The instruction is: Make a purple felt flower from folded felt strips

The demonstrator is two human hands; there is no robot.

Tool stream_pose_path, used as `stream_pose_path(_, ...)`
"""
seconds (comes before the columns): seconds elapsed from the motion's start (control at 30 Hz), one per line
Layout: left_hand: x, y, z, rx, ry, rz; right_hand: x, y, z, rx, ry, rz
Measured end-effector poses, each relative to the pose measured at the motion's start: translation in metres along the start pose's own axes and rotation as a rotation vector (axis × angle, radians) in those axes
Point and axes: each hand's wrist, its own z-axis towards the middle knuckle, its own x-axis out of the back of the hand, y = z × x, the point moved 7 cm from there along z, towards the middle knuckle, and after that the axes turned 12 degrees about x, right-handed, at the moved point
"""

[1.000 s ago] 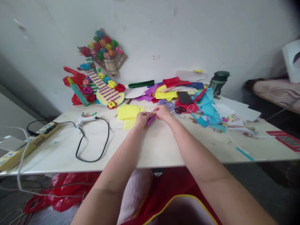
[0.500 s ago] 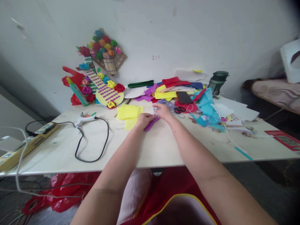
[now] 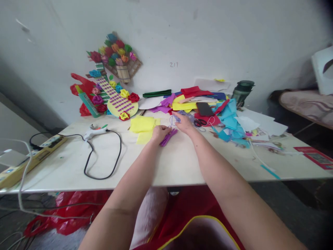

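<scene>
My left hand is closed in a pinch on a narrow, folded strip of purple crepe paper, just above the tabletop. Lavender yarn runs in a loose loop from the pinched paper up to my right hand. That hand is bent around the yarn, its index finger reaching forward; the exact grip is partly hidden. A heap of the same yarn lies right behind it. Black scissors rest to the right, and yellow crepe paper sheets lie beside my left hand.
A white glue gun with a looped black cord lies left, near a power strip. Paper-flower crafts and a glue bottle stand behind. Coloured paper, a phone and a dark green bottle are at the back right.
My right hand has drawn slightly away from the purple paper to the right, and the yarn loop shows more between the hands. My left hand keeps its pinch.
</scene>
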Motion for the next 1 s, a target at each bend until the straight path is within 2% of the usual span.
stream_pose_path(0.1, 0.001, 0.001, 0.001, -0.026, 0.028, 0.048, -0.014, -0.009, -0.001, 0.05, -0.109, 0.151)
stream_pose_path(0.17, 0.003, 0.002, 0.002, -0.043, 0.053, 0.068, -0.016, -0.011, -0.001, 0.061, -0.11, 0.072)
stream_pose_path(0.27, 0.009, 0.001, 0.004, -0.045, 0.118, 0.089, 0.0, -0.006, -0.003, -0.005, 0.058, -0.174)
stream_pose_path(0.33, 0.013, -0.001, 0.007, -0.032, 0.173, 0.111, 0.015, 0.0, -0.006, -0.124, 0.172, -0.276)
stream_pose_path(0.4, 0.016, -0.003, 0.008, -0.021, 0.21, 0.135, 0.027, 0.005, -0.009, -0.229, 0.246, -0.312)
stream_pose_path(0.47, 0.018, -0.003, 0.009, -0.013, 0.227, 0.15, 0.03, 0.005, -0.008, -0.265, 0.264, -0.263)
stream_pose_path(0.53, 0.018, -0.003, 0.009, -0.012, 0.224, 0.153, 0.02, 0.001, -0.004, -0.233, 0.182, -0.118)
stream_pose_path(0.6, 0.016, -0.003, 0.009, -0.015, 0.211, 0.147, -0.001, -0.007, -0.001, -0.177, 0.006, 0.055)
stream_pose_path(0.63, 0.016, -0.003, 0.009, -0.018, 0.206, 0.14, -0.012, -0.012, 0.0, -0.148, -0.095, 0.108)
stream_pose_path(0.7, 0.016, -0.003, 0.009, -0.024, 0.206, 0.124, -0.028, -0.019, -0.002, -0.125, -0.202, 0.133)
stream_pose_path(0.8, 0.017, -0.004, 0.01, -0.029, 0.217, 0.101, -0.036, -0.021, -0.003, -0.123, -0.197, 0.105)
stream_pose_path(1.0, 0.015, -0.008, 0.014, -0.001, 0.201, 0.055, -0.037, -0.012, -0.003, -0.164, -0.156, 0.059)
